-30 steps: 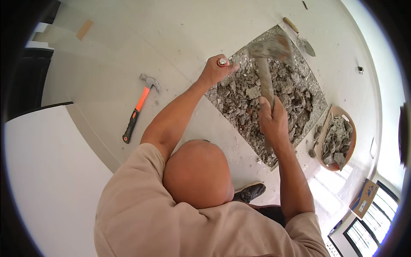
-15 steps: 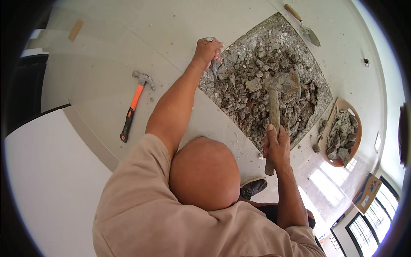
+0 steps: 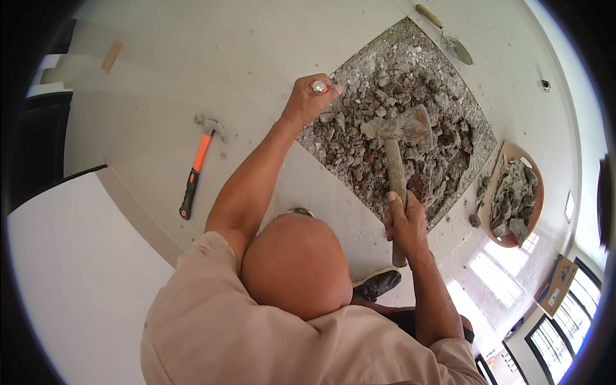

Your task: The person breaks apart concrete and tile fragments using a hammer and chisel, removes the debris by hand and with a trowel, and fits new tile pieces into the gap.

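My left hand (image 3: 307,97) is closed around a metal chisel (image 3: 319,85), whose shiny top shows above the fist, at the near left edge of a square opening in the floor filled with broken concrete rubble (image 3: 359,147). My right hand (image 3: 404,219) grips the wooden handle of a heavy hammer (image 3: 394,168) low down. Its grey head (image 3: 402,126) hangs over the middle of the rubble, to the right of the chisel.
A claw hammer with an orange and black handle (image 3: 196,168) lies on the pale floor at the left. A trowel (image 3: 452,40) lies beyond the opening. A round pan of rubble (image 3: 513,199) sits at the right. A black shoe (image 3: 377,283) is near the handle's end.
The heavy hammer's head has come back from the far side of the rubble to its middle, and my right hand now sits lower on the handle. My left hand stays on the chisel.
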The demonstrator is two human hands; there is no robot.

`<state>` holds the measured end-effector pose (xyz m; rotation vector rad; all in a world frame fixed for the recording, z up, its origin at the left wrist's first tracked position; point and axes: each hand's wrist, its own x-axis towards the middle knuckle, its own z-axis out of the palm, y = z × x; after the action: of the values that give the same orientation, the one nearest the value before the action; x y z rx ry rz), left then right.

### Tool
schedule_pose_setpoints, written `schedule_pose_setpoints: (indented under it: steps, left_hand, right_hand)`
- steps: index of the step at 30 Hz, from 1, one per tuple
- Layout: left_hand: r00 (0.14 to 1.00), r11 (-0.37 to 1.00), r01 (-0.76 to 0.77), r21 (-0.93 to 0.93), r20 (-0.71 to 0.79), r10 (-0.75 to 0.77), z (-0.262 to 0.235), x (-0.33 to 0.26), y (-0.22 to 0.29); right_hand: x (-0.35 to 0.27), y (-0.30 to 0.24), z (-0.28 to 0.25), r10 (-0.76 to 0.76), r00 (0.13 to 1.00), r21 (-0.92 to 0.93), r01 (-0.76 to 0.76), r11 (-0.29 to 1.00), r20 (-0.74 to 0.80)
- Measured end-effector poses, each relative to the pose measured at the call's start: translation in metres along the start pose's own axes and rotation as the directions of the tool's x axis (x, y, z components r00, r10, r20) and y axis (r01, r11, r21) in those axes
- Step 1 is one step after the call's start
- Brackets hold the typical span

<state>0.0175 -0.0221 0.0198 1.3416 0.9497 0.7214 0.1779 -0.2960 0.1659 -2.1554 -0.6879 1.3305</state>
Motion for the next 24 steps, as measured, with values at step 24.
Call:
schedule_pose_setpoints:
  steps: [24]
  left_hand:
    - [0.981,0.978,-0.014,-0.209,0.189,0.054,-0.020,0.064,0.013]
  right_hand:
    - [0.043,-0.163,-0.002,-0.754,0.618,0.091,0.783,0.615,-0.221]
